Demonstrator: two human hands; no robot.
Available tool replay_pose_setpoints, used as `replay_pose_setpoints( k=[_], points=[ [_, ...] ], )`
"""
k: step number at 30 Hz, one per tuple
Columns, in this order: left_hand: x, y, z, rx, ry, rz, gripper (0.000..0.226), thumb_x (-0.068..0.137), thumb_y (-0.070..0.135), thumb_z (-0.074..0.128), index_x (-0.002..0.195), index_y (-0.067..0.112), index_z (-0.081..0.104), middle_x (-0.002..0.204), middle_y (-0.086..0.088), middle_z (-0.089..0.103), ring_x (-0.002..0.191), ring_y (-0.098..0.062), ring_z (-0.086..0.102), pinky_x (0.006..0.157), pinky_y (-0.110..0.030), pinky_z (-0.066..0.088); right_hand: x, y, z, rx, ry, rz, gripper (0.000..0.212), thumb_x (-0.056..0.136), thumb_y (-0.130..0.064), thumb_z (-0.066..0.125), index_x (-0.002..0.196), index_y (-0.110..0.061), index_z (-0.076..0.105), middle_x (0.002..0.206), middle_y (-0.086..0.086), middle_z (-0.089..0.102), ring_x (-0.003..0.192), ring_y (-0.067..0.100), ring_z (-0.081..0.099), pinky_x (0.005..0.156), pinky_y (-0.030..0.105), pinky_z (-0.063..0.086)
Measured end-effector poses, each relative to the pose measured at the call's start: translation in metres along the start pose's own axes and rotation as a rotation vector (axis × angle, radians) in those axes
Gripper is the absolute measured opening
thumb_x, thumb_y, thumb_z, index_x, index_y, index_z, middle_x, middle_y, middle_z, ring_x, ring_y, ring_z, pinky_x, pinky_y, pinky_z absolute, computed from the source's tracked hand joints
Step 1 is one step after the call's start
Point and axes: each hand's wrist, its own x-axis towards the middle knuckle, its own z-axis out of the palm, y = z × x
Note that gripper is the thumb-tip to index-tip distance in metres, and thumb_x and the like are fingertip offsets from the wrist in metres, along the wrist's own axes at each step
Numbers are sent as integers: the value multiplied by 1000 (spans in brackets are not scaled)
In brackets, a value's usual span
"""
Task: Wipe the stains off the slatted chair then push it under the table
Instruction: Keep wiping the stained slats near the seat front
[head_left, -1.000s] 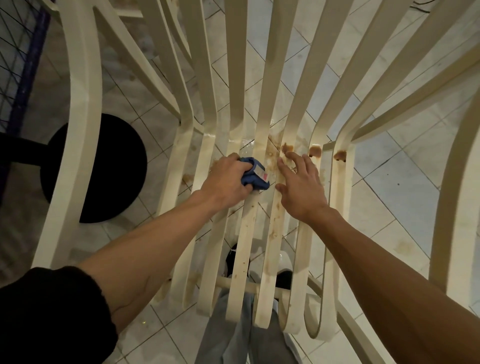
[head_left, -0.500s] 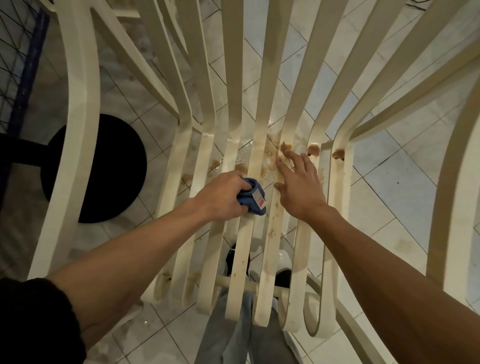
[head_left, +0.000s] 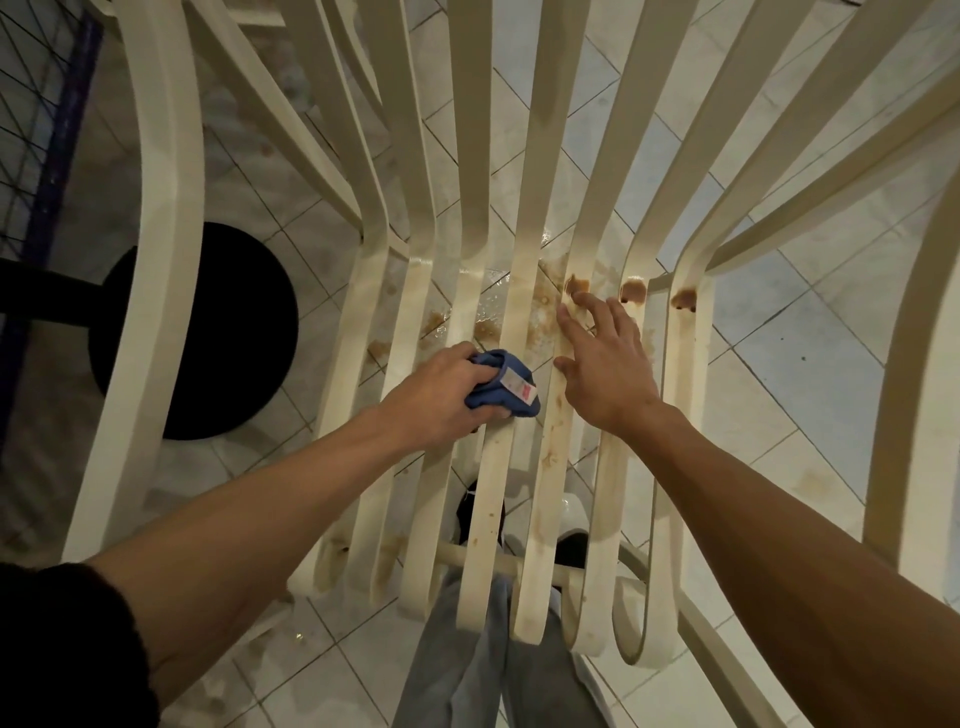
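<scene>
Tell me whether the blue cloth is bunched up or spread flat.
Bunched up: the left hand grips the blue cloth as a wad, white label outward, on the chair slat.

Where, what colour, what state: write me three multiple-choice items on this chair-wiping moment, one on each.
1. Where is the cloth?
A. on the floor tiles
B. on a seat slat, in the left hand
C. draped over an armrest

2. What colour is the cloth?
A. blue
B. red
C. white

3. How is the right hand?
A. gripping the cloth
B. clenched in a fist
C. open, fingers spread on the slats

Key: 1 B, the left hand's fingers curl round it against the slat. 2 A, blue folds show around a white tag. 3 C, its straight fingers lie across the slats, just short of the brown stains.
</scene>
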Motion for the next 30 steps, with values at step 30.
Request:
replay_pose_setpoints(
  k=[30],
  points=[
    [18, -10, 9, -4, 109, 172, 38, 84, 41, 71, 119, 27, 69, 131, -6, 52, 111, -27, 48, 99, -38, 39, 0, 2, 3, 23, 32, -1, 62, 100, -33, 48, 155, -24, 20, 162, 3, 9, 149, 28, 0, 121, 47, 9]
  ],
)
